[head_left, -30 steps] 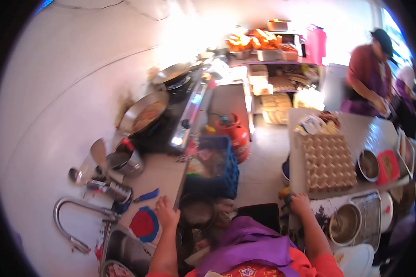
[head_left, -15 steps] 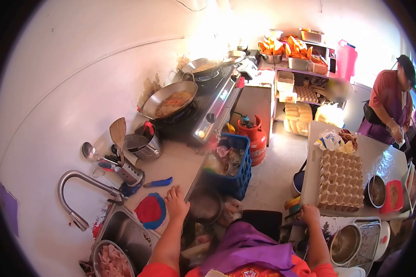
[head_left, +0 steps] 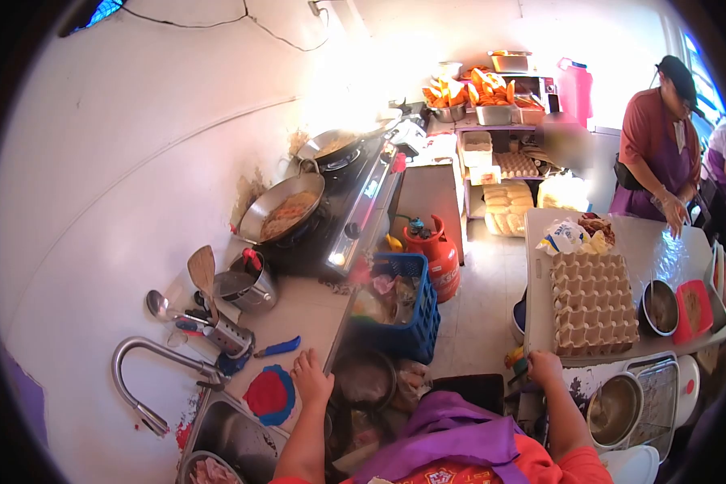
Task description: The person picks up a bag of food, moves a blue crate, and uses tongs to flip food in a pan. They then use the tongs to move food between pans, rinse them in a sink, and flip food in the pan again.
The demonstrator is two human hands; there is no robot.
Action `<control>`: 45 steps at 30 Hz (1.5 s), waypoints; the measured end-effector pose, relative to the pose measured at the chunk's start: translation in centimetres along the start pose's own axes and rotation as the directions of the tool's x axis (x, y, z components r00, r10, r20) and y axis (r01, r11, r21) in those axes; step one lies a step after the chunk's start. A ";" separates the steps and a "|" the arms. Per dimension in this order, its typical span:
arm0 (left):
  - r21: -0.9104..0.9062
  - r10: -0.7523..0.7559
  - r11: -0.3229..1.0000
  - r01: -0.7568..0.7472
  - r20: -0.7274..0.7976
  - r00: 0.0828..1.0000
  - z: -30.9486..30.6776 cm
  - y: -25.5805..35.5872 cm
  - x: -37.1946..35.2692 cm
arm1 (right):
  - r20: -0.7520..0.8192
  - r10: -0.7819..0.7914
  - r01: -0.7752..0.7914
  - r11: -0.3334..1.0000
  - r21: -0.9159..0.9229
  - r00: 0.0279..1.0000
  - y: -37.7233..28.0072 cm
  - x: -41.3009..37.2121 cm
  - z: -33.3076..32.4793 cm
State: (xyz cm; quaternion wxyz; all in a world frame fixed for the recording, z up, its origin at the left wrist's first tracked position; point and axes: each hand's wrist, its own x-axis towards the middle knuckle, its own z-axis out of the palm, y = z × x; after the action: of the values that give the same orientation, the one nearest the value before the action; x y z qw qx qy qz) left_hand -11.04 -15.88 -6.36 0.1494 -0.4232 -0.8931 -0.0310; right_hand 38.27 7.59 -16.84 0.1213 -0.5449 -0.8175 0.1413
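Observation:
My left hand [head_left: 311, 379] lies palm down on the edge of the counter, fingers stretched out and nothing in them. Beside it are a round red and blue pot holder [head_left: 269, 396] and a blue-handled knife [head_left: 278, 348] lying flat. On the other side, by the near corner of the white table, my right hand [head_left: 545, 369] is closed. A thin dark piece [head_left: 519, 368] sticks out from its fingers toward the left; I cannot tell what it is.
Left are a faucet [head_left: 137, 347], sink [head_left: 238, 431] and utensil holder [head_left: 231, 334]. Ahead, a wok [head_left: 286, 211] sits on the stove beyond a blue crate [head_left: 415, 327] and red gas cylinder [head_left: 440, 262]. Egg trays [head_left: 593, 302] occupy the right table, where a gloved co-worker [head_left: 657, 153] stands.
The view has shifted and tilted slightly. My left hand stays on the counter edge and my right hand stays closed. The co-worker's gloved hands have come together over the table edge.

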 end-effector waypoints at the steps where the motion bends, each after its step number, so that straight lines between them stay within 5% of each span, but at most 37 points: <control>1: -0.004 0.001 1.000 -0.001 0.001 1.000 0.1 0.0 0.0 | 0.012 0.013 -0.013 1.000 0.001 1.000 -0.1 -0.1 -0.1; 25: 0.006 0.017 1.000 -0.017 -0.041 0.999 0.2 0.1 0.0 | 0.117 0.028 -0.007 0.984 -0.176 0.993 -0.3 -0.1 0.2; 31: 0.006 0.016 1.000 -0.016 -0.025 1.000 -0.2 0.2 0.0 | 0.031 0.092 -0.092 0.996 -0.004 0.995 -0.3 -0.1 -0.3; 34: 0.009 0.002 1.000 -0.001 -0.020 1.000 -0.2 0.2 0.0 | 0.036 0.123 -0.116 0.981 -0.155 0.992 0.3 0.2 -0.1; 45: 0.018 0.005 1.000 -0.005 -0.010 1.000 0.2 0.0 0.0 | 0.149 0.207 -0.169 0.957 -0.237 0.967 0.0 -0.2 -0.4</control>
State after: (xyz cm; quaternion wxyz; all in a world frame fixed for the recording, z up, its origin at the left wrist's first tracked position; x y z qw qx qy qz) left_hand -11.11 -15.81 -6.54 0.1575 -0.4239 -0.8916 -0.0246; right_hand 38.54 7.47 -16.44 -0.0256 -0.6163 -0.7799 0.1064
